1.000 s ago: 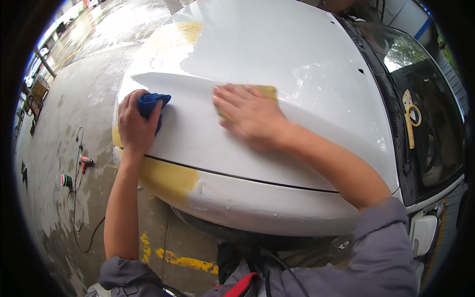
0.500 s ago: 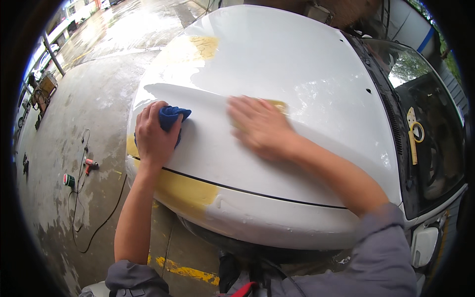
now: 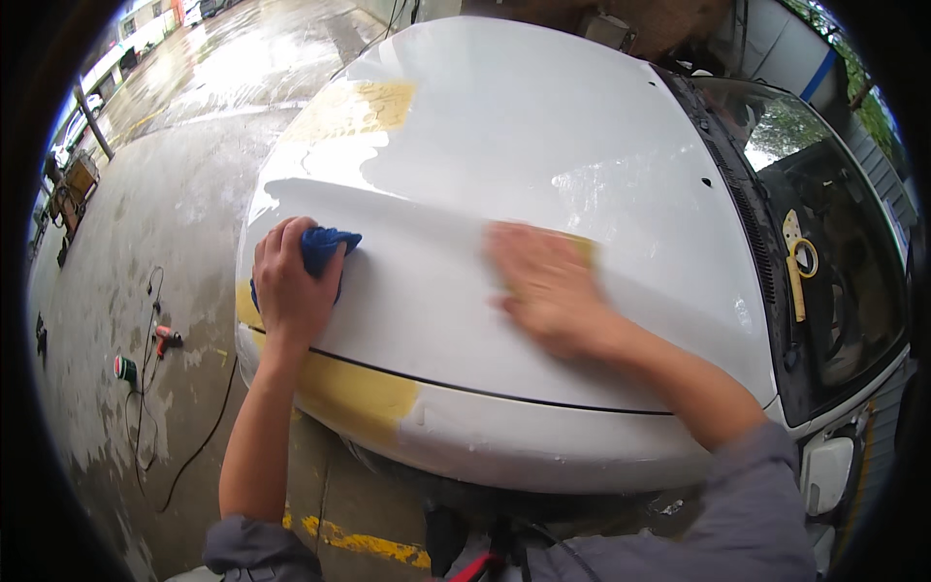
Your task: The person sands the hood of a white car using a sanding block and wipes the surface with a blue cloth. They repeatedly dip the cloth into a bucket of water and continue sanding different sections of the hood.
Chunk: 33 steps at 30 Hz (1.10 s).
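A white car hood [image 3: 543,136] fills the middle of the view, wet and glossy, with yellowish filler patches at its front corner and far left side. My left hand [image 3: 291,291] grips a blue cloth [image 3: 325,247] pressed against the hood's left part. My right hand [image 3: 548,286], blurred from motion, lies flat on a yellow sanding pad [image 3: 582,247] on the middle of the hood. Only an edge of the pad shows past my fingers.
The windscreen [image 3: 824,262] and wiper base lie to the right, a side mirror [image 3: 824,475] at lower right. On the wet concrete floor at left lie a cable [image 3: 208,427], a small red tool [image 3: 167,338] and a green-and-white can [image 3: 124,368]. A yellow floor line [image 3: 359,540] runs below the bumper.
My right hand with the yellow pad has slid to the right across the hood. My left hand stays on the blue cloth. My head has moved closer to the hood.
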### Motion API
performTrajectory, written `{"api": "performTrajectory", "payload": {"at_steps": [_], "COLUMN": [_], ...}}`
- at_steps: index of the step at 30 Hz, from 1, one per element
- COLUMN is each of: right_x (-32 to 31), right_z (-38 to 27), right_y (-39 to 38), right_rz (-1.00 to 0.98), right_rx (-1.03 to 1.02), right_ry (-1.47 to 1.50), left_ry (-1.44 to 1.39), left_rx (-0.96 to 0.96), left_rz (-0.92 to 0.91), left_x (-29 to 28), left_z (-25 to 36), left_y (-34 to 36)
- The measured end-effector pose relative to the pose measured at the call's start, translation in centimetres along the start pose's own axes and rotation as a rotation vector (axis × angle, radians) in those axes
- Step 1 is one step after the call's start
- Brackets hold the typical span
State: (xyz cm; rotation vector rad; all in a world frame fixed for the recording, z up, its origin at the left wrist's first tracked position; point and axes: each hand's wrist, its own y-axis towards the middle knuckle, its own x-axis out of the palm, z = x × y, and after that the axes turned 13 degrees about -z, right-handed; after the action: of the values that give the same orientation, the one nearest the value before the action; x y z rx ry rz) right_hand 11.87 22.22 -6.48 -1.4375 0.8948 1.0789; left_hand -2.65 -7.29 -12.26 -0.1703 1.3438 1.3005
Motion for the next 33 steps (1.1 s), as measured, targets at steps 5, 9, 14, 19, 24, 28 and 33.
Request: {"api": "performTrajectory", "payload": {"at_steps": [5, 9, 14, 19, 24, 28, 33], "right_x": [-1.8, -0.1, 4.3, 1.1, -3.6, -0.7, 2.2], "right_z": [-3.2, 0.2, 7.1, 1.4, -0.6, 1.0, 6.2], "right_y": [11.8, 1.5, -13.7, -0.2, 11.3, 3.7, -11.4], "right_rz": [0.103, -0.003, 0.154, 0.142, 0.099, 0.051, 0.012], "right_rx": [-0.206, -0.097, 0.169, 0.036, -0.119, -0.131, 0.094], "right_ry": [-0.069, -0.018, 0.075, -0.002, 0.037, 0.022, 0.046], "left_ry": [-0.064, -0.007, -0.007, -0.047, -0.098, -0.018, -0.005], "left_rx": [0.06, 0.017, 0.004, 0.002, 0.029, 0.02, 0.021], "left_rz": [0.003, 0.01, 0.018, 0.013, 0.019, 0.033, 0.047], "left_x": [1.0, -0.5, -1.2, -0.1, 0.5, -0.1, -0.5], "left_z": [2.2, -0.4, 0.6, 0.7, 2.5, -0.1, 0.5], "left_y": [1.5, 0.3, 0.5, 0.3, 1.6, 0.3, 0.3]}}
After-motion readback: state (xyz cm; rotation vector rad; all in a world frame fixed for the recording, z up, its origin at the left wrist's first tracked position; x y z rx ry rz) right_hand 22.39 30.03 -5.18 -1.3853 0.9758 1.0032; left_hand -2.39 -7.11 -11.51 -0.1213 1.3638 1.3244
